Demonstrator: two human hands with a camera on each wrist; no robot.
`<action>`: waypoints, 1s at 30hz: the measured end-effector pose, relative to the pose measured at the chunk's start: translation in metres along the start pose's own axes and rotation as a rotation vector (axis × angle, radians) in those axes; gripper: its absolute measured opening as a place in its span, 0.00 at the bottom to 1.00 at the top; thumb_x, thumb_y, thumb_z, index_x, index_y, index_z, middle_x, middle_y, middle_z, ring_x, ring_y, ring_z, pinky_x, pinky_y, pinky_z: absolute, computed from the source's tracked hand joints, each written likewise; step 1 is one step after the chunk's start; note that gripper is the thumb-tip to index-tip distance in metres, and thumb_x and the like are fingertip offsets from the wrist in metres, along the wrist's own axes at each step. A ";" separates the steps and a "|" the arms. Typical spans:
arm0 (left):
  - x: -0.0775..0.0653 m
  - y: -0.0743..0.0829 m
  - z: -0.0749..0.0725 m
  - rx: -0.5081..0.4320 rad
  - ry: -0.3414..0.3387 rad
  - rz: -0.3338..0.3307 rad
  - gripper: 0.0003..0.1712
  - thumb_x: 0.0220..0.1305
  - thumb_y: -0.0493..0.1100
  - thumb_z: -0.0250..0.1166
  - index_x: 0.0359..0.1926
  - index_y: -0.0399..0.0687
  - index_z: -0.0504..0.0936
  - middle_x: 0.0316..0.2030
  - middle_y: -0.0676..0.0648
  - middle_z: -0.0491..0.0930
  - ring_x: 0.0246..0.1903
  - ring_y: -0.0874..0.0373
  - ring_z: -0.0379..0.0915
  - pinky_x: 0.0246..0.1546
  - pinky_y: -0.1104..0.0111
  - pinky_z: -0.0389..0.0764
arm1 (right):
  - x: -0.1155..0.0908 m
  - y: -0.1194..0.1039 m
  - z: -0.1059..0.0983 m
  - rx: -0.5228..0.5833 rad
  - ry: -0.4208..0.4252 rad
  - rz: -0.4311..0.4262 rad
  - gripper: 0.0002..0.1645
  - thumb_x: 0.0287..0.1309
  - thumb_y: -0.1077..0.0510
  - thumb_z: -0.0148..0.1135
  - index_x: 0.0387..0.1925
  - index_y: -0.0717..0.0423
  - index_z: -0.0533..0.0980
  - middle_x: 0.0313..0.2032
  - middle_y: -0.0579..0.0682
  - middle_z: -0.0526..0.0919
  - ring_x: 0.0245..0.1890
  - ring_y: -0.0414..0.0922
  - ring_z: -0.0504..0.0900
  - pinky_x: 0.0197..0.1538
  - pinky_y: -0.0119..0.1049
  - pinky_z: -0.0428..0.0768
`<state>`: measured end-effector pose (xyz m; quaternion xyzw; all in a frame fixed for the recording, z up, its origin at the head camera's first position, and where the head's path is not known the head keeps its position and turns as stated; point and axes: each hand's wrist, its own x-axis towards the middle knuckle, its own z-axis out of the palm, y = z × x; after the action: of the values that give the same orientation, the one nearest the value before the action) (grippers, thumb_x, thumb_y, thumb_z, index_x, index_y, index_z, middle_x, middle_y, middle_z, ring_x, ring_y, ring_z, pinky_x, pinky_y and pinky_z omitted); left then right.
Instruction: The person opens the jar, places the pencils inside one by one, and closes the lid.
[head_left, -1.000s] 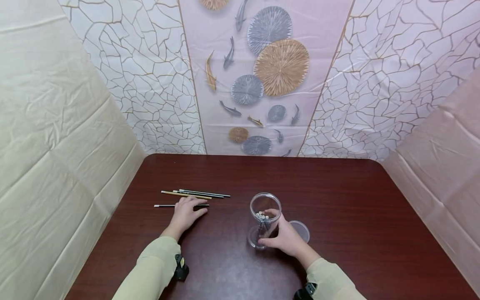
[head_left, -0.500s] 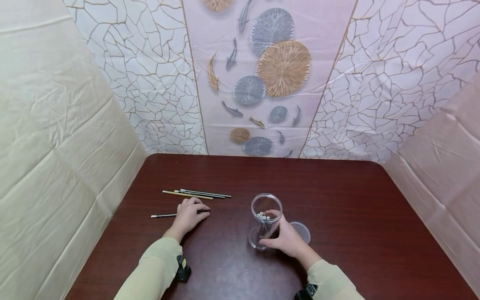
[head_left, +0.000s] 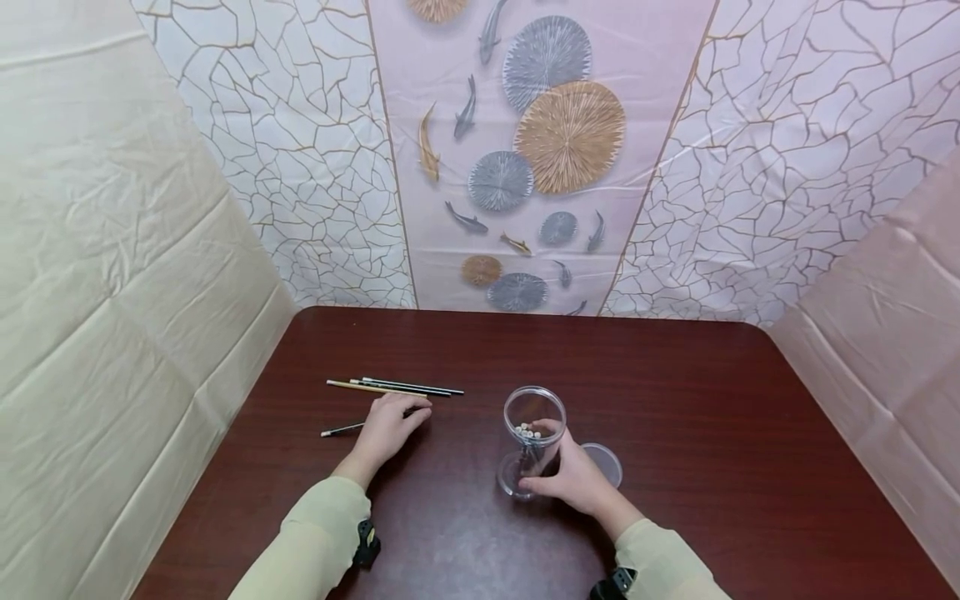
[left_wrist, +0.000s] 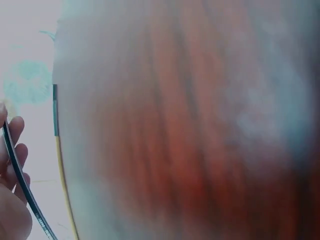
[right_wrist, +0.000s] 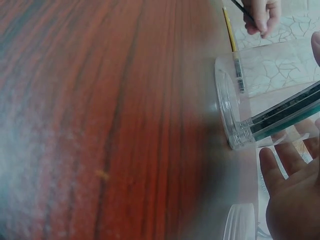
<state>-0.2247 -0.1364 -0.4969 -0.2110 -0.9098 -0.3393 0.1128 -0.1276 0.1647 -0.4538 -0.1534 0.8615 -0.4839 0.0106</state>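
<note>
My left hand [head_left: 390, 423] pinches a black pencil [head_left: 341, 430] between thumb and fingers. The pencil's white-tipped end sticks out behind the hand, toward the left; in the left wrist view its dark, lettered shaft [left_wrist: 22, 180] slants past the fingertips. A tall clear plastic jar [head_left: 534, 388] stands lidless on the table, and my right hand [head_left: 573, 479] grips it round its right side, thumb in front. Several dark pencils [right_wrist: 290, 111] lean inside the jar, their white ends [head_left: 527, 432] upward.
Several pencils [head_left: 405, 386], yellow and dark, lie together just beyond the left hand. A round clear lid [head_left: 609, 467] lies flat beside the jar, partly behind the right hand. The dark wood table [head_left: 675, 375] ends at patterned cloth walls [head_left: 750, 208].
My left hand, first over the pencil lying on the table, now holds it and has shifted slightly right, the pencil turning aslant. The right hand and jar stay in place.
</note>
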 end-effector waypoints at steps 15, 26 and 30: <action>0.011 0.045 -0.023 -0.238 0.182 -0.109 0.12 0.61 0.44 0.64 0.45 0.47 0.84 0.39 0.52 0.82 0.41 0.57 0.76 0.41 0.62 0.77 | -0.001 0.000 0.000 0.005 0.006 -0.004 0.47 0.38 0.60 0.76 0.59 0.66 0.61 0.52 0.54 0.78 0.52 0.44 0.74 0.56 0.44 0.68; 0.022 0.096 -0.047 -0.590 0.384 -0.153 0.09 0.58 0.40 0.67 0.39 0.41 0.83 0.36 0.46 0.83 0.33 0.64 0.77 0.34 0.74 0.75 | 0.000 0.007 0.001 -0.001 0.004 -0.009 0.47 0.38 0.60 0.76 0.59 0.65 0.61 0.48 0.53 0.81 0.52 0.44 0.74 0.57 0.44 0.67; 0.024 0.114 -0.056 -0.731 0.437 -0.112 0.08 0.57 0.33 0.67 0.38 0.34 0.82 0.34 0.47 0.83 0.33 0.65 0.78 0.36 0.75 0.76 | 0.004 0.026 0.005 -0.005 0.011 -0.007 0.49 0.37 0.57 0.77 0.60 0.61 0.61 0.50 0.50 0.80 0.53 0.43 0.73 0.57 0.44 0.67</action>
<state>-0.1897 -0.0886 -0.3825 -0.1106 -0.6945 -0.6816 0.2022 -0.1370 0.1719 -0.4782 -0.1537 0.8621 -0.4828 0.0040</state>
